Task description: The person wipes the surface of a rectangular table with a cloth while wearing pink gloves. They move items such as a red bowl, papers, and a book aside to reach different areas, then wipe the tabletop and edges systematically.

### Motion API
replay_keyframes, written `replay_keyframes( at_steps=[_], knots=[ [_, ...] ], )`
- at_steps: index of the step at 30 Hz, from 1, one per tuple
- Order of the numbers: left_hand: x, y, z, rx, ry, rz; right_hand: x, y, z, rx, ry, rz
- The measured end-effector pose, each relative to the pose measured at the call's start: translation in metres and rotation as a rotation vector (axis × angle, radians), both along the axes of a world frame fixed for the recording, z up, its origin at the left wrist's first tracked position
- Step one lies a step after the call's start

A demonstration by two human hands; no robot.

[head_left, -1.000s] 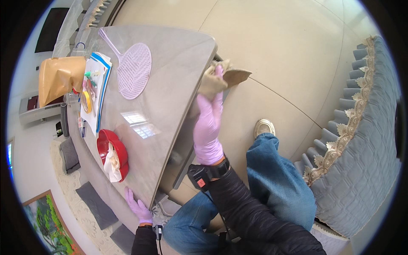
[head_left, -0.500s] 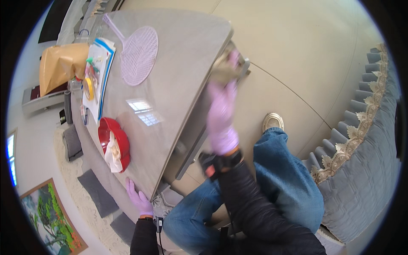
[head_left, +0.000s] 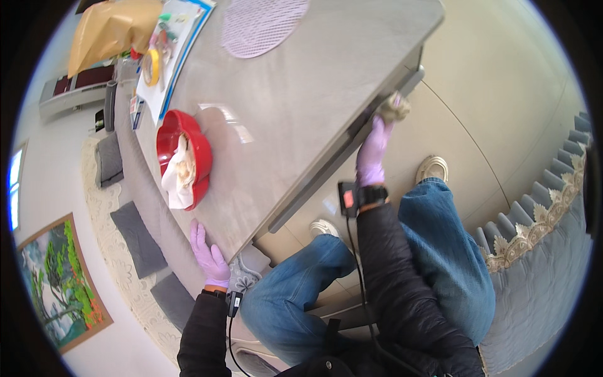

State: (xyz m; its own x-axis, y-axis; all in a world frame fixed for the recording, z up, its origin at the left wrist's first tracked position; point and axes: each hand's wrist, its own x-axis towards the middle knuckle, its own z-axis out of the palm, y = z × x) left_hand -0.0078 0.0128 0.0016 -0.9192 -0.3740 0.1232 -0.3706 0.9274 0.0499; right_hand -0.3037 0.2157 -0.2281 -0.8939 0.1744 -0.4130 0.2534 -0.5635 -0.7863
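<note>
My right hand (head_left: 375, 147), in a thin lilac glove, is closed around a crumpled grey-beige cloth (head_left: 395, 107). The cloth lies against the grey ledge (head_left: 333, 164) below the rim of the glossy grey table (head_left: 282, 119), near its far right corner. My left hand (head_left: 209, 256), gloved the same way, rests with fingers stretched out at the near left corner of the table. Just beyond it stands a red, scalloped bowl (head_left: 202, 154) with white crumpled tissue (head_left: 178, 179) and beige scraps inside.
A lilac fly swatter (head_left: 264, 25) lies on the table's far part. Papers (head_left: 151, 100), a yellow tape roll (head_left: 151, 68) and a brown paper bag (head_left: 113, 31) occupy the left side. A grey sofa (head_left: 540, 289) with lace trim is at right. Cables run from both wrists.
My right hand has moved with the cloth from the table's right edge down to the ledge. The view has shifted, and my left hand stays by the near corner.
</note>
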Motion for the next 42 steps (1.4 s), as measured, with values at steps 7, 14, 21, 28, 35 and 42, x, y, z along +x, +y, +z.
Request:
replay_keyframes(
  at_steps=[7, 14, 21, 28, 35, 42],
  knots=[
    [0.006, -0.007, 0.0, -0.003, 0.023, -0.025, 0.199, -0.074, 0.032, -0.034, -0.261, 0.364],
    [0.01, -0.014, 0.002, -0.001, 0.076, -0.034, 0.278, -0.098, 0.074, -0.478, -0.534, 0.585],
    [0.018, -0.014, 0.007, 0.088, 0.161, 0.048, 0.177, -0.035, 0.123, -0.461, -0.107, 0.366],
    [0.021, -0.013, 0.011, 0.062, 0.167, 0.1, 0.171, -0.05, 0.115, -0.254, -0.032, 0.278],
    [0.023, -0.016, 0.006, 0.085, 0.221, 0.098, 0.289, -0.108, 0.037, -0.055, -0.317, 0.54],
    [0.025, -0.02, 0.007, 0.093, 0.204, 0.109, 0.408, -0.095, 0.029, 0.044, -0.164, 1.435]
  ],
)
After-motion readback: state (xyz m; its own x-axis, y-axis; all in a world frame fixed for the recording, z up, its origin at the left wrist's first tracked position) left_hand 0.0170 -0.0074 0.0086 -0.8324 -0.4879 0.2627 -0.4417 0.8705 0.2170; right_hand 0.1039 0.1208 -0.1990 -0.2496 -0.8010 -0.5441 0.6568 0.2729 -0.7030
